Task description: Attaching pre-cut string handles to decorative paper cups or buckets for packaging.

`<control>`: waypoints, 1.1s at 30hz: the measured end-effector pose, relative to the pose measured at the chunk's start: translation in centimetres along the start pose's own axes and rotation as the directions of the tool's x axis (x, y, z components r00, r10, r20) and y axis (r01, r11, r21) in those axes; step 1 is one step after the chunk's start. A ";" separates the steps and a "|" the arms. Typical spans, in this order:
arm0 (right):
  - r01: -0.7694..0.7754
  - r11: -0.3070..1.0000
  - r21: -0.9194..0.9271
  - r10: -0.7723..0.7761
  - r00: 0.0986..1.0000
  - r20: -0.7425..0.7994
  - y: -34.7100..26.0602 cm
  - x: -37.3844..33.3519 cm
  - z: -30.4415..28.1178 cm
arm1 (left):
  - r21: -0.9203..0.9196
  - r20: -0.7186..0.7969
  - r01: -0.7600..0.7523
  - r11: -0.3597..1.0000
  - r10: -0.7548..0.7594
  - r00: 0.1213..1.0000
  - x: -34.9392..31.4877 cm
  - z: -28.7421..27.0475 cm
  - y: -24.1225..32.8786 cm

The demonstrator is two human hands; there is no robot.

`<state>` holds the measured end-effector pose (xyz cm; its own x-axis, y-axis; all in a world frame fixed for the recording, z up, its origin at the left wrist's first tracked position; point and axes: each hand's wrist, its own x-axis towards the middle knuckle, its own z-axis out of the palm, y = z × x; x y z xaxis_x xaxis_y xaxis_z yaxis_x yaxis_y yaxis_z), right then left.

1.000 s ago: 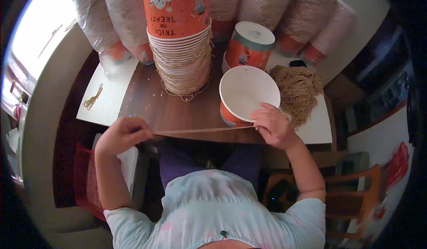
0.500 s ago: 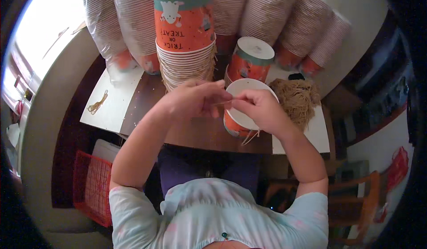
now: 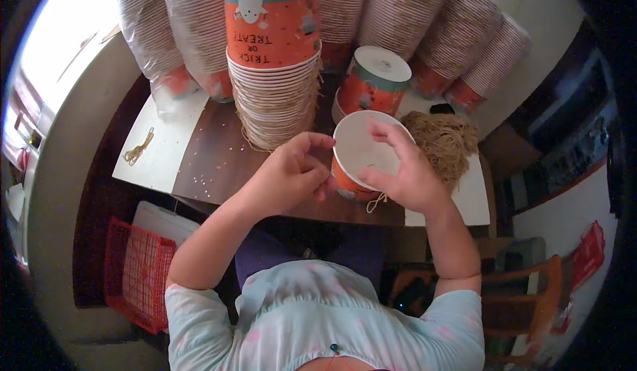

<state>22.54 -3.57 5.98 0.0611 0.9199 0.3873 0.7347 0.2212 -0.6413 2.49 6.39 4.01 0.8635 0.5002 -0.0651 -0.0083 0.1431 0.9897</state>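
An orange paper bucket [image 3: 353,184] with a white rim stands mouth up near the table's front edge. A loop of thin twine [image 3: 377,202] hangs at its lower front. My left hand [image 3: 298,172] is at the bucket's left side, index finger stretched toward the rim and the other fingers loosely bent; I see nothing in it. Over the bucket's mouth is my right hand [image 3: 406,169], thumb and fingers spread apart and empty. Right of the bucket lies a heap of brown twine [image 3: 443,142].
A tall stack of upside-down buckets [image 3: 273,86] stands behind my left hand. Another upturned bucket [image 3: 378,82] stands behind the working one. Plastic-wrapped bucket stacks [image 3: 398,13] line the back. Looped twine [image 3: 139,147] lies at left; a red basket [image 3: 136,271] sits below.
My hands have parted; half a second ago their fingertips met at a thin strand above the bucket. The left drew back toward me, and the right opened over the mouth.
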 end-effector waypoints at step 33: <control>-0.338 0.927 0.161 0.257 0.887 0.383 4.3 2.8 2.1 | 0.270 -0.341 -0.053 0.961 0.147 0.929 0.6 1.3 -5.4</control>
<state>24.48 0.69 2.90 -0.0152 0.9971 -0.0747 0.5517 -0.0539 -0.8323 3.72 4.75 -1.25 0.6288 0.7765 0.0414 0.0825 -0.1196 0.9894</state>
